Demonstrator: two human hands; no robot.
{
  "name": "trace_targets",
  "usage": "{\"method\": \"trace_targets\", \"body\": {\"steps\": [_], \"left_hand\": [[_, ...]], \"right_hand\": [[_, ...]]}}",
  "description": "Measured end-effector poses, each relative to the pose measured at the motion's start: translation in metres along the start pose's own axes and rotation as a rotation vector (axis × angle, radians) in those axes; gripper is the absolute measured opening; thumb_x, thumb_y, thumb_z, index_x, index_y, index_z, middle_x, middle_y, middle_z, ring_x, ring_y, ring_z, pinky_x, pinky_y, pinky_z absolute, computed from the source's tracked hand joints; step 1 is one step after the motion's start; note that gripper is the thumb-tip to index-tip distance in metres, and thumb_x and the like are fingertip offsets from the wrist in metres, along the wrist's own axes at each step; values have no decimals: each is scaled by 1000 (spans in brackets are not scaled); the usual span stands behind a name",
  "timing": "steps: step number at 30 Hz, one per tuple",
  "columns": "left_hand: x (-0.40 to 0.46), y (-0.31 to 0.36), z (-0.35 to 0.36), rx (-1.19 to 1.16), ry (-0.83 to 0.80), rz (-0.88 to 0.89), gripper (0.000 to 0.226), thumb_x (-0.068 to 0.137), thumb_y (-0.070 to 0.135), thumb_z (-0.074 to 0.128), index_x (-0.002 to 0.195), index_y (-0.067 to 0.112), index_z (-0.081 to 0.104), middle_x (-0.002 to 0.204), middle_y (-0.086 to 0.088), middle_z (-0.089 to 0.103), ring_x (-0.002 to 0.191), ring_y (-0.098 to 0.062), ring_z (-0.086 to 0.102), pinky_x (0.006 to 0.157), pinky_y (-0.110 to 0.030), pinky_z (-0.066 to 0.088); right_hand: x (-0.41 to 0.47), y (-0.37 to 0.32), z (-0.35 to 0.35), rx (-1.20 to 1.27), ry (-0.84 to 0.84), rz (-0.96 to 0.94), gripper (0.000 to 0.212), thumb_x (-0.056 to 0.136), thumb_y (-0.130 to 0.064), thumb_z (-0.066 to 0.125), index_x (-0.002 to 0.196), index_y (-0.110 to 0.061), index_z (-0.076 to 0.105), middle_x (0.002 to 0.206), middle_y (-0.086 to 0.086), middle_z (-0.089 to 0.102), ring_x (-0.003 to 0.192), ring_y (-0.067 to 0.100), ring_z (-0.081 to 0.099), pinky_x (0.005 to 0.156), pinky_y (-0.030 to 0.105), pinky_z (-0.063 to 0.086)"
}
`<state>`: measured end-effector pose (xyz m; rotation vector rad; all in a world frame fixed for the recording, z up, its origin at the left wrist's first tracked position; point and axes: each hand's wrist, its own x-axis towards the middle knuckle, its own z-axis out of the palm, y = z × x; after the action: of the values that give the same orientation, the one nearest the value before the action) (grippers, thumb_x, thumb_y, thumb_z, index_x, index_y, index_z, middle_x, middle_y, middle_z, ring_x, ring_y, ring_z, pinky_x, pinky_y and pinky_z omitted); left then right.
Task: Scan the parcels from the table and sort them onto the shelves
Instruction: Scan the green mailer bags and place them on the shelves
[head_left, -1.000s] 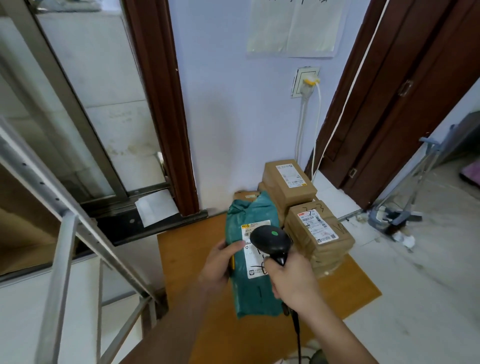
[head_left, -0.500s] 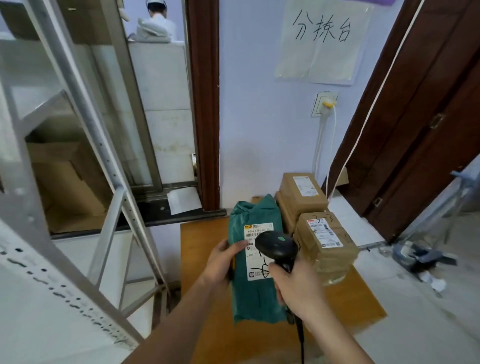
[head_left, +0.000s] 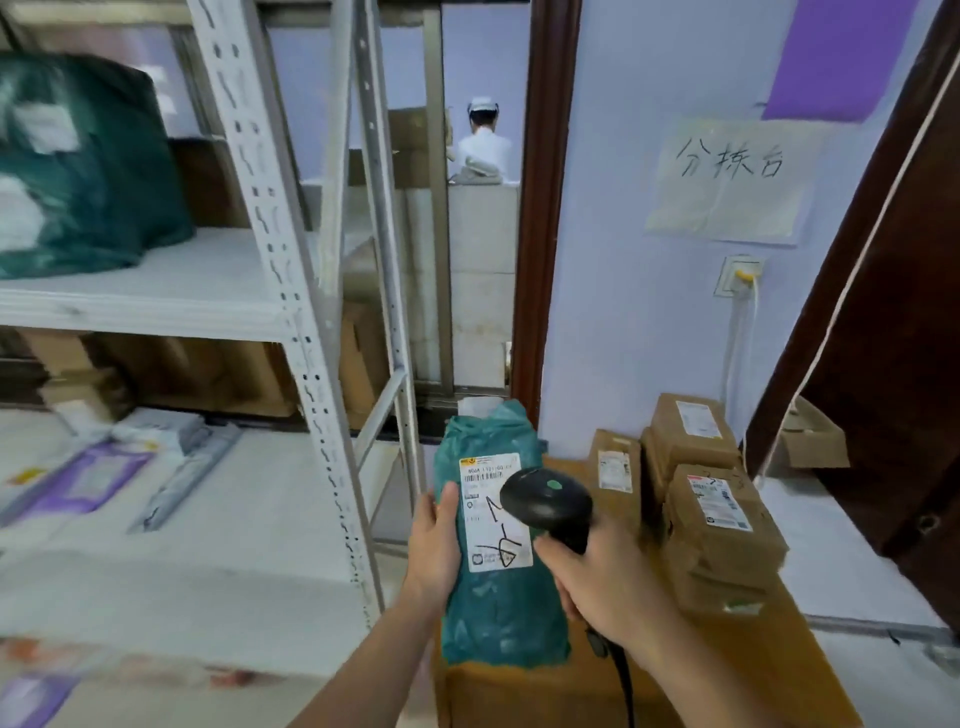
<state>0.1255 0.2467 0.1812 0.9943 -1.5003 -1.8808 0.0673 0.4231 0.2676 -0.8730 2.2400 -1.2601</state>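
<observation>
Plainly, wall sign reads 分拣台 above labelled parcels.

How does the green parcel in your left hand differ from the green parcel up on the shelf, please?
The held green parcel is slim, flat and upright, its label facing the camera; the shelf parcel is bulky, rounded and slumped on the shelf board. The left hand grips the first; nothing touches the second. Both are green plastic bags with white labels.

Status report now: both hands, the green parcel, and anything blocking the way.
Left hand grips green parcel. Right hand grips scanner, over its label. Shelf post stands close left.
</observation>
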Motion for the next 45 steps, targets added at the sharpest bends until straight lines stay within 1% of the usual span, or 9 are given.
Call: {"method": "trace_targets", "body": {"steps": [3, 7, 10, 16, 21, 30, 35, 40, 45], "left_hand": [[-18, 22, -43, 59, 151, 96, 33, 110, 44, 42, 125, 17, 55, 106, 1, 68, 91, -5, 63, 63, -17, 46], [-28, 49, -106, 63, 320, 140, 38, 110, 48, 42, 125, 16, 55, 111, -5, 69, 97, -16, 67, 78, -34, 52], [-32, 69, -154, 49, 395, 167, 37, 109, 50, 42, 122, 18, 55, 112, -5, 70, 99, -19, 68, 95, -44, 54], [-29, 105, -248, 13, 466, 216, 42, 109, 51, 40, 136, 21, 51, 122, 0, 67, 99, -9, 65, 80, -31, 50], [-16, 154, -314, 16, 489, 287, 48, 110, 51, 38, 146, 21, 45, 138, -1, 60, 112, -14, 57, 86, -29, 45], [50, 241, -375, 68, 434, 451, 42, 105, 58, 45, 125, 23, 59, 113, -1, 72, 104, -18, 68, 93, -46, 55], [97, 288, -371, 65, 383, 535, 40, 106, 55, 45, 118, 20, 59, 109, 1, 70, 100, -14, 66, 90, -44, 52], [150, 325, -365, 30, 337, 539, 93, 82, 89, 48, 141, 18, 54, 134, -3, 66, 121, -26, 63, 105, -55, 51], [201, 357, -358, -16, 278, 575, 53, 104, 57, 50, 136, 15, 44, 115, -3, 66, 104, -21, 66, 96, -47, 54]], "right_hand": [[-7, -30, 27, 6, -53, -86, 12, 94, -22, 62, 84, -19, 58, 50, -3, 57, 44, 11, 57, 49, 27, 50], [-11, -69, 69, 19, -121, -139, 22, 91, -28, 64, 83, -8, 61, 56, 3, 57, 49, 15, 57, 56, 44, 54], [-11, -99, 101, 11, -193, -159, 18, 93, -29, 63, 86, -12, 61, 60, 3, 58, 50, 13, 56, 55, 36, 51], [-1, -169, 164, 1, -228, -267, 16, 91, -31, 61, 82, -18, 60, 56, 2, 59, 47, 13, 59, 57, 40, 56], [13, -246, 209, -3, -196, -409, 23, 92, -28, 59, 70, -22, 53, 45, -3, 57, 39, 11, 54, 54, 34, 54], [56, -324, 251, 34, -156, -441, 15, 92, -34, 62, 91, -18, 61, 55, -1, 60, 45, 12, 58, 52, 32, 54], [92, -343, 254, 35, -60, -469, 22, 95, -29, 59, 78, -14, 57, 52, -1, 57, 41, 10, 54, 48, 20, 48], [133, -370, 244, 68, -8, -516, 26, 95, -24, 58, 73, -11, 54, 49, 0, 55, 41, 11, 53, 46, 19, 47], [173, -389, 242, 70, 27, -557, 23, 96, -22, 59, 74, -15, 54, 50, -1, 56, 40, 14, 54, 46, 25, 47]]}}
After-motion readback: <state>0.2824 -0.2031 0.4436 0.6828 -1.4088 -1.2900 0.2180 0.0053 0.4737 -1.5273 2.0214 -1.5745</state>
